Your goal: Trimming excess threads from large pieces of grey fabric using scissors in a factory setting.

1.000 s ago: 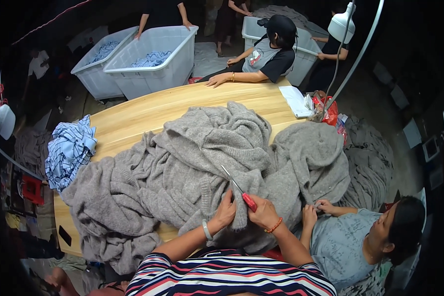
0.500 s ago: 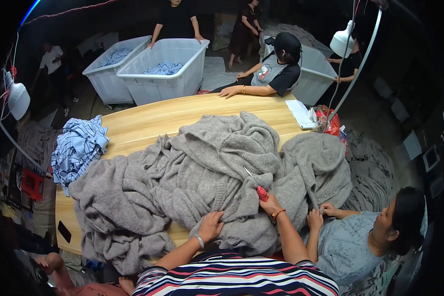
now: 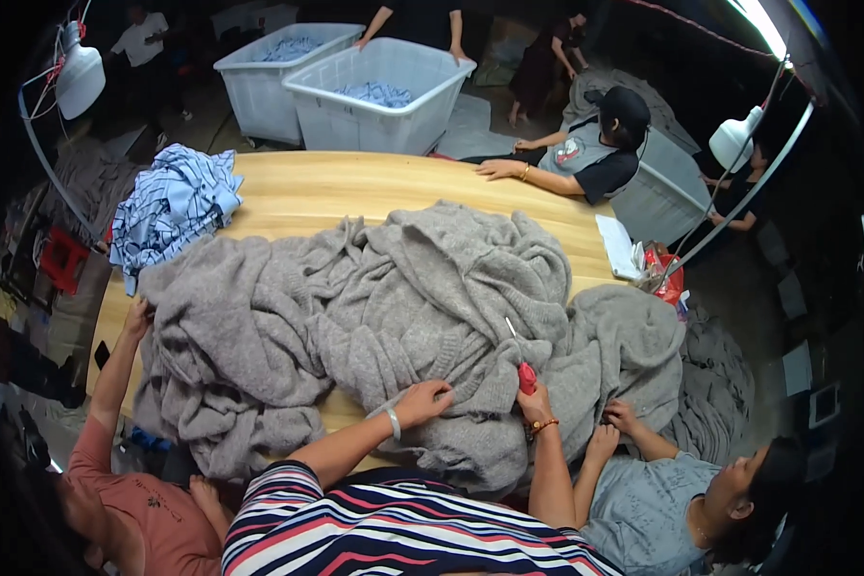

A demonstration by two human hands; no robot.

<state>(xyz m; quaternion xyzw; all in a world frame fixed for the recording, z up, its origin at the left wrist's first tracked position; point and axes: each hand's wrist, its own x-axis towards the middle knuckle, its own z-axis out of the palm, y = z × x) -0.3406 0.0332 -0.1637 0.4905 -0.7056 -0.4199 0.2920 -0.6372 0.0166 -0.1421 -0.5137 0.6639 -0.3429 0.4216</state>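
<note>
A heap of grey knit garments (image 3: pixel 394 307) covers the middle of the wooden table. My left hand (image 3: pixel 422 403), with a silver bracelet at the wrist, lies at the near side of the heap, its fingers bent and closed on the knit. To its right, my right hand (image 3: pixel 536 407) is wrapped round a red-handled tool (image 3: pixel 528 377). A thin metal blade sticks out from that handle, pointing away over the knit. My palm hides part of the handle, so its exact kind is unclear.
Blue patterned cloth (image 3: pixel 178 206) is piled at the table's left end. Co-workers sit at both sides and beyond the table (image 3: pixel 326 182). White bins (image 3: pixel 384 115) stand behind it. Papers (image 3: pixel 620 248) and a red bag (image 3: pixel 668 274) lie far right; a lamp (image 3: pixel 734 139) hangs there.
The view has shifted. My left hand has moved slightly up along the knit, and the tool stays in my right hand. The co-worker at left now reaches a hand to the heap.
</note>
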